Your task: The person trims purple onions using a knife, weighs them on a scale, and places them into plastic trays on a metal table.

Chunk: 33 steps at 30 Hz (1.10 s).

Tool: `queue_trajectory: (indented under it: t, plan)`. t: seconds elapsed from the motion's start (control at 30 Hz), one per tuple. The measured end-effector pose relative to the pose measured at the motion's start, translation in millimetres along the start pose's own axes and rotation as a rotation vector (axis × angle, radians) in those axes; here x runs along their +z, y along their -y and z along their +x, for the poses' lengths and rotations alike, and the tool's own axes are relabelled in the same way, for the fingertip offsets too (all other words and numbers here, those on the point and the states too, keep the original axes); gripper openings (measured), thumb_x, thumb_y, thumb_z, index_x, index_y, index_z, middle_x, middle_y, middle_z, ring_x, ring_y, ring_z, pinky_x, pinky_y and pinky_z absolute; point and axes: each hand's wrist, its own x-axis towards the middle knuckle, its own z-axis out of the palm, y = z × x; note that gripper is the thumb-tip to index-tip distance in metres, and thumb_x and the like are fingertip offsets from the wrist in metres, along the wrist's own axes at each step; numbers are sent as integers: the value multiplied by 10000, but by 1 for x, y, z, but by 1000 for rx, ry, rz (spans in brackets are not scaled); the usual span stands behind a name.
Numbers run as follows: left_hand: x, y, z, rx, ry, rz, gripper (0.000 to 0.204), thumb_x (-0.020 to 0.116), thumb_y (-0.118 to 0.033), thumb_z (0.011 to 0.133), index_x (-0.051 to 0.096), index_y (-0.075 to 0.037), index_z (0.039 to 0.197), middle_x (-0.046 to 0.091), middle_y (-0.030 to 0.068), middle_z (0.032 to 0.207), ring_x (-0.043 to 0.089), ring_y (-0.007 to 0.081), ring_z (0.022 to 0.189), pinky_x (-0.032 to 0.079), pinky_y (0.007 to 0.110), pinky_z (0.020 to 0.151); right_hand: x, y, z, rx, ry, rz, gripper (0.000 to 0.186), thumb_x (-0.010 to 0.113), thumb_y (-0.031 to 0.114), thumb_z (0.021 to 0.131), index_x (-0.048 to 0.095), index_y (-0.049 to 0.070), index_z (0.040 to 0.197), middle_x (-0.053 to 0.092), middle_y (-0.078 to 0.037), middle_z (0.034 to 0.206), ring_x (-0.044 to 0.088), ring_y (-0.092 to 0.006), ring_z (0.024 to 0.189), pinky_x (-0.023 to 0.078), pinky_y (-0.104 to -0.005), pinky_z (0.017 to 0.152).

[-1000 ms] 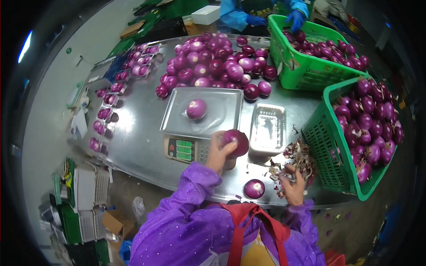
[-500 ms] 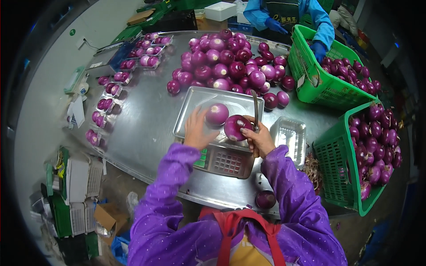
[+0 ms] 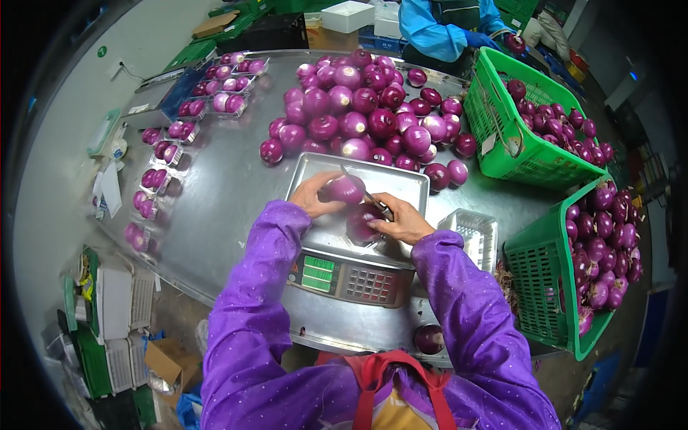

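Observation:
Over the weighing scale's metal tray, my left hand is closed around a red onion. My right hand grips a knife whose blade points up and left, beside the first onion. The same hand has its thumb on a second, darker red onion; whether that onion rests on the tray cannot be told. Below the tray are the scale's lit green display and keypad. A clear plastic tray stands to the right of the scale.
A large heap of red onions lies beyond the scale. Packed onion trays line the table's left side. Two green crates of onions stand at the right. One onion sits near the front edge. A blue-sleeved person handles an onion opposite.
My left hand has taken hold of the lighter onion and raised it. The knife has swung from upright to leaning left. Across the table, the co-worker has lifted an onion from the crate.

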Motion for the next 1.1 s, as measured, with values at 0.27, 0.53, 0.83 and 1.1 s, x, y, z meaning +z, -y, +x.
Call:
queue_trajectory:
  t: [0.27,0.53,0.83,1.1]
  plan:
    - [3,28,-12,-139,-46,-282,843,773,-322,696,334,-104,1382,529,172,1226,533,288,1120,419,400,956,37,7,-52,556,-461,356,471,612,283,862,458,-35,1173,615,-97,731,481,-107,420,348,-248,351]
    - [-3,-8,-51,-262,-378,-222,655,779,-308,680,537,-29,1221,601,154,1131,586,260,1038,454,346,910,73,33,-26,386,-339,569,550,539,236,917,303,14,1362,581,-60,634,440,-78,380,322,-202,320]
    - [-86,50,-262,-496,-854,-359,612,777,-175,683,527,-25,1221,583,143,1154,560,276,1074,451,375,922,229,87,38,537,214,575,577,560,262,896,304,50,1368,577,-59,633,437,-89,390,324,-228,329]
    - [-49,92,-289,-721,-1166,213,777,751,-250,696,379,-52,1350,294,231,1397,342,343,1268,292,426,1044,322,26,69,618,222,653,414,576,237,873,456,17,1202,566,-72,636,453,-100,372,356,-239,313]
